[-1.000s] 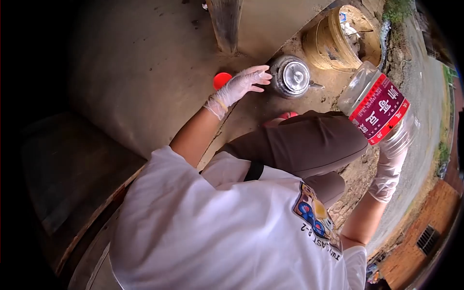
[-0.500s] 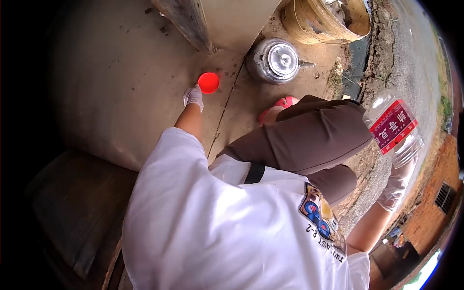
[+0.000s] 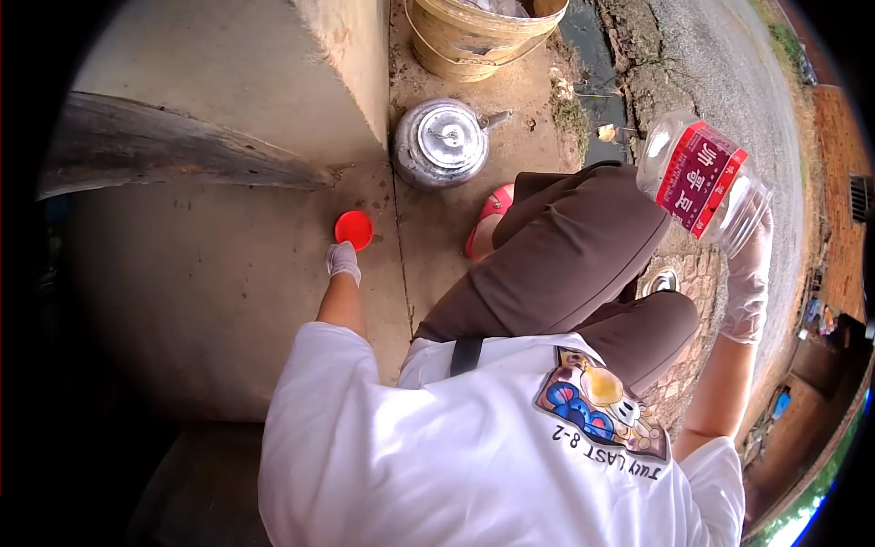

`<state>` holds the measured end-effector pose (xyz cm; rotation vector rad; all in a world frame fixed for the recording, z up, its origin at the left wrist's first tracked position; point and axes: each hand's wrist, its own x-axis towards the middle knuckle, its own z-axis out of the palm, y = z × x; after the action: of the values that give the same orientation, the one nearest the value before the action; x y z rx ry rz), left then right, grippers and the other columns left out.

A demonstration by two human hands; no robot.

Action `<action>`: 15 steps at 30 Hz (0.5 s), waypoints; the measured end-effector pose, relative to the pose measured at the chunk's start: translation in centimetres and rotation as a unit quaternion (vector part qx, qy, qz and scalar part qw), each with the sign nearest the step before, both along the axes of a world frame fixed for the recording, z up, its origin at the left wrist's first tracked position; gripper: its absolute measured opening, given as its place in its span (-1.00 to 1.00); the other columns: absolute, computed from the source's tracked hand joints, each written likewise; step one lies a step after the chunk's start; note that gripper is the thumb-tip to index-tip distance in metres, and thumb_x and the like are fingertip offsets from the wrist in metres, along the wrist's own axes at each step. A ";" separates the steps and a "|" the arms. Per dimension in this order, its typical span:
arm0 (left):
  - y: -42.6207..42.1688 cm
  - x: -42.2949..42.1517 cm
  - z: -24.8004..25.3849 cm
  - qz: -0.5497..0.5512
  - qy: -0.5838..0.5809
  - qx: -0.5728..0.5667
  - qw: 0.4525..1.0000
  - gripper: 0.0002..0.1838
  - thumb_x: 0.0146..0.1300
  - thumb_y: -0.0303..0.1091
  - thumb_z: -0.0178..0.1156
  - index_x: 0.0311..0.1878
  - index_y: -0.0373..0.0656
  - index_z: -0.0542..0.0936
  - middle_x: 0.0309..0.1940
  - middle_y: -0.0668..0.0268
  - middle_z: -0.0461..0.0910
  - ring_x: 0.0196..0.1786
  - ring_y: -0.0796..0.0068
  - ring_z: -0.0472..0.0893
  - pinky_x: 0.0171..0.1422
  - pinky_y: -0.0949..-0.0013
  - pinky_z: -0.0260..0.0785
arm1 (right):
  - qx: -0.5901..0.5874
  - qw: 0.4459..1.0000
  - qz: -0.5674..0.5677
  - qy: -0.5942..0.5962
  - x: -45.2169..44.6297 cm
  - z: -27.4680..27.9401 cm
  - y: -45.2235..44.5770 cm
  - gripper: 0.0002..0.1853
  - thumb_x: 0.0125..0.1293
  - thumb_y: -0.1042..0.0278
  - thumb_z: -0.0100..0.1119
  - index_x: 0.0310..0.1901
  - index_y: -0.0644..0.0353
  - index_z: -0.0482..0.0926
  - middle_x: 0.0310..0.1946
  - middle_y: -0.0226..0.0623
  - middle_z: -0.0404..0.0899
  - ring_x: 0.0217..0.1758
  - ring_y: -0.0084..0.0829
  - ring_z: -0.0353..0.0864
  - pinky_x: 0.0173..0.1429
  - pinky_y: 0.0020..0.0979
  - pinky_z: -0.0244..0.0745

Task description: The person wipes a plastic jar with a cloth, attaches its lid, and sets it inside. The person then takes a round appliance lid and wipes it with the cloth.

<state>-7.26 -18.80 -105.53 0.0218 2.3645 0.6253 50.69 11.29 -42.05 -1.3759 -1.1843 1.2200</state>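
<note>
A round red lid (image 3: 354, 230) is pinched at its edge by my gloved left hand (image 3: 343, 261), low on my left side over the concrete. My right hand (image 3: 749, 278), in a thin whitish glove, holds a clear plastic jar (image 3: 656, 159) with a red and purple label, out to the right beyond my knees. The jar is tilted, its ridged mouth end toward my right hand, which partly hides behind it. I see no contents through the clear wall.
A dented metal kettle (image 3: 442, 144) stands on the concrete floor (image 3: 273, 273) past my foot. Behind it is a yellowish bucket (image 3: 483, 41) with a wire handle. A wooden post (image 3: 182, 150) leans in from the left. A shiny metal object (image 3: 663, 281) shows beside my knee.
My view has turned, so the kettle, bucket and post sit further left. The jar sits slightly left and higher in view. Both hands keep hold of their things.
</note>
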 end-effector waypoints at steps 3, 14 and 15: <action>4.2 3.0 14.8 0.036 -0.105 0.044 0.993 -0.82 0.17 -0.34 0.15 -0.52 -0.17 0.48 -0.73 0.37 0.40 -0.71 0.52 0.41 -0.65 0.40 0.19 | 0.008 0.999 -0.024 -0.021 2.7 -0.7 0.9 -0.68 0.40 0.31 0.17 0.11 0.26 0.57 -0.08 -0.25 0.67 -0.07 -0.40 0.69 0.01 -0.40 0.64; 23.0 13.5 40.6 -0.347 0.213 0.398 0.822 -0.81 0.14 -0.42 0.27 -0.50 -0.24 0.49 -0.61 0.20 0.48 -0.55 0.35 0.48 -0.41 0.29 0.34 | -0.063 0.997 0.039 0.008 -0.3 -1.5 -0.2 -0.64 0.35 0.39 0.19 0.15 0.30 0.53 -0.06 -0.26 0.66 -0.05 -0.44 0.69 -0.10 -0.48 0.66; 25.0 14.4 42.6 -0.357 0.246 0.446 0.783 -0.83 0.13 -0.44 0.27 -0.49 -0.24 0.49 -0.57 0.20 0.49 -0.51 0.33 0.51 -0.38 0.29 0.38 | -0.083 0.995 0.059 -0.006 -1.0 -1.4 -0.3 -0.65 0.39 0.40 0.13 0.16 0.31 0.51 -0.04 -0.22 0.66 -0.03 -0.36 0.69 -0.03 -0.41 0.66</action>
<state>7.12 6.18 -62.96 1.5803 1.9957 1.3696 49.71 10.99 -43.44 -1.4536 -1.2092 1.4218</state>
